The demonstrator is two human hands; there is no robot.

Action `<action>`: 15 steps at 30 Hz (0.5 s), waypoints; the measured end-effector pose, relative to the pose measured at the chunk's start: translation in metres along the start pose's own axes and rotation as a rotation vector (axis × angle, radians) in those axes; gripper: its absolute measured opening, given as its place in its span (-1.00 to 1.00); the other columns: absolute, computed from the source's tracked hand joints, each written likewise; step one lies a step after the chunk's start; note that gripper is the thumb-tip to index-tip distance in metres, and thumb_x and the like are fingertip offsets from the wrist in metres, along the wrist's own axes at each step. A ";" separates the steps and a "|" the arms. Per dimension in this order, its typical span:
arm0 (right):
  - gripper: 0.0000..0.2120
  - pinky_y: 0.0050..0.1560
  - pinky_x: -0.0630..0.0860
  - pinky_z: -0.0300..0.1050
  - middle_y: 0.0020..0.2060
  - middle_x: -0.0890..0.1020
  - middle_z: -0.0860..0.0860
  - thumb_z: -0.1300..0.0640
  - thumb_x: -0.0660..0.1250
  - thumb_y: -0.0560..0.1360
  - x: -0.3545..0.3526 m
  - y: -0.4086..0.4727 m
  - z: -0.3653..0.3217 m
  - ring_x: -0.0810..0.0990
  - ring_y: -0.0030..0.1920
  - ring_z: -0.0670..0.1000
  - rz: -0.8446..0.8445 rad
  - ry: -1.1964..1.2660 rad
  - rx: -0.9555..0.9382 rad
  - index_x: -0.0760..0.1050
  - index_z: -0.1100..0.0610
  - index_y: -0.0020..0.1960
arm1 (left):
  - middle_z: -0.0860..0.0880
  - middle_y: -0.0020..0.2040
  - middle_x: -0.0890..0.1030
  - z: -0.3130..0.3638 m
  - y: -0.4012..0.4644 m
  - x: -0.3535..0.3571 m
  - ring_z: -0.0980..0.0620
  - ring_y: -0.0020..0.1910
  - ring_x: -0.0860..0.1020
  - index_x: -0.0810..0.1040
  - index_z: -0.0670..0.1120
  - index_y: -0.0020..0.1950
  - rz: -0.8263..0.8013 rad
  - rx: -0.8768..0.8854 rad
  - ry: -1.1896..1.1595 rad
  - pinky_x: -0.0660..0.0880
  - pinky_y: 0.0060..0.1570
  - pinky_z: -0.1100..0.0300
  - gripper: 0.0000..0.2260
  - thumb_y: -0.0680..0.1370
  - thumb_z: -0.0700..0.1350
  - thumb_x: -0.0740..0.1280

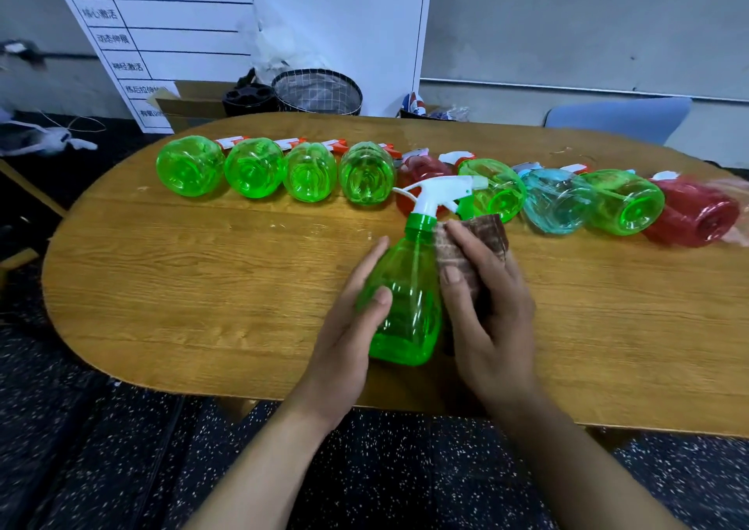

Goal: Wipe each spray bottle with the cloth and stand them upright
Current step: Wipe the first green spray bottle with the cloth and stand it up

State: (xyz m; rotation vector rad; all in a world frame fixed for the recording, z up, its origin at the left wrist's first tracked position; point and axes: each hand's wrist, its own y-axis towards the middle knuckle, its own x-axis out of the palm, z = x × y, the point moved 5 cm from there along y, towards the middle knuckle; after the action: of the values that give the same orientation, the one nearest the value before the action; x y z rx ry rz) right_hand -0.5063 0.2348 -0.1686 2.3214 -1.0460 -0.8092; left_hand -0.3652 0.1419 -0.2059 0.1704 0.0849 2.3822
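Note:
A green spray bottle (407, 306) with a white trigger head stands upright near the table's front edge. My left hand (348, 326) holds its left side, thumb across the front. My right hand (490, 306) presses a brown cloth (480, 237) against the bottle's right side, gripping the cloth. Behind them, several spray bottles lie on their sides in a row, bases toward me: green ones (190, 166) at left, a red one (417, 176) partly hidden by the held bottle's trigger, another green (496, 189), a light blue one (557, 201), a green one (626, 203) and a red one (695, 213) at right.
The oval wooden table (202, 286) carries everything. Beyond its far edge stand a mesh basket (318, 91), a cardboard box (186, 103) and a white board with a chart (162, 22). A blue chair back (620, 118) shows at the back right. Dark speckled floor lies below.

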 end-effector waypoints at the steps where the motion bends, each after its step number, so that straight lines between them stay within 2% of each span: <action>1: -0.62 0.28 0.43 -0.32 0.31 0.58 0.04 0.06 0.30 0.68 0.003 0.001 0.004 0.55 0.32 -0.17 -0.024 -0.003 0.039 0.51 0.03 0.49 | 0.04 0.64 0.40 -0.001 0.000 0.000 -0.10 0.64 0.35 0.38 0.32 0.60 -0.008 -0.003 0.000 0.28 0.56 -0.37 -0.48 0.63 0.25 0.34; 3: -0.62 0.28 0.43 -0.34 0.31 0.58 0.01 0.02 0.28 0.70 0.010 -0.004 0.006 0.55 0.32 -0.17 -0.079 0.001 0.048 0.49 -0.03 0.50 | 0.04 0.64 0.40 -0.002 0.001 -0.002 -0.09 0.63 0.36 0.39 0.31 0.60 0.003 -0.003 -0.022 0.28 0.57 -0.35 -0.49 0.64 0.21 0.33; 5: -0.63 0.22 0.50 -0.27 0.26 0.59 0.04 0.02 0.29 0.67 0.011 -0.010 0.001 0.58 0.24 -0.13 -0.129 0.015 -0.037 0.51 -0.03 0.47 | 0.04 0.62 0.43 -0.003 0.001 -0.004 -0.09 0.60 0.41 0.40 0.33 0.58 0.016 -0.013 -0.061 0.32 0.55 -0.33 -0.54 0.67 0.15 0.30; 8: -0.64 0.00 0.60 -0.11 0.12 0.59 0.11 0.06 0.37 0.62 0.014 -0.018 -0.012 0.62 0.01 -0.02 -0.232 0.021 -0.186 0.59 0.03 0.40 | 0.04 0.58 0.49 -0.003 0.002 -0.006 -0.08 0.56 0.46 0.39 0.33 0.59 0.052 -0.028 -0.086 0.33 0.55 -0.31 -0.55 0.69 0.10 0.25; 10: -0.66 -0.12 0.55 -0.21 -0.01 0.55 0.04 0.10 0.42 0.57 0.018 -0.024 -0.018 0.53 -0.13 -0.10 -0.276 0.000 -0.274 0.64 0.02 0.34 | 0.03 0.57 0.51 0.000 0.003 -0.008 -0.07 0.55 0.48 0.40 0.31 0.59 0.085 -0.022 -0.095 0.30 0.58 -0.27 -0.55 0.68 0.13 0.28; 12: -0.66 -0.17 0.50 -0.25 -0.09 0.50 0.00 0.14 0.45 0.54 0.022 -0.029 -0.023 0.44 -0.17 -0.15 -0.287 -0.036 -0.327 0.68 0.02 0.30 | 0.02 0.58 0.49 0.003 0.003 -0.007 -0.08 0.56 0.46 0.41 0.31 0.58 0.096 -0.010 -0.100 0.26 0.60 -0.26 -0.52 0.65 0.19 0.31; 15: -0.69 -0.08 0.53 -0.24 -0.02 0.59 0.05 0.15 0.42 0.55 0.018 -0.026 -0.022 0.56 -0.11 -0.11 -0.209 0.043 -0.241 0.68 0.08 0.28 | 0.04 0.59 0.48 0.004 0.003 -0.007 -0.06 0.58 0.43 0.41 0.32 0.58 0.098 -0.001 -0.102 0.24 0.61 -0.27 -0.51 0.62 0.21 0.30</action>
State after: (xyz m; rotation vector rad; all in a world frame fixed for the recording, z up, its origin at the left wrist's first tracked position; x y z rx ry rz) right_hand -0.4688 0.2401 -0.1744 2.2520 -0.6540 -0.9052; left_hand -0.3617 0.1355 -0.2019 0.3012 0.0277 2.4659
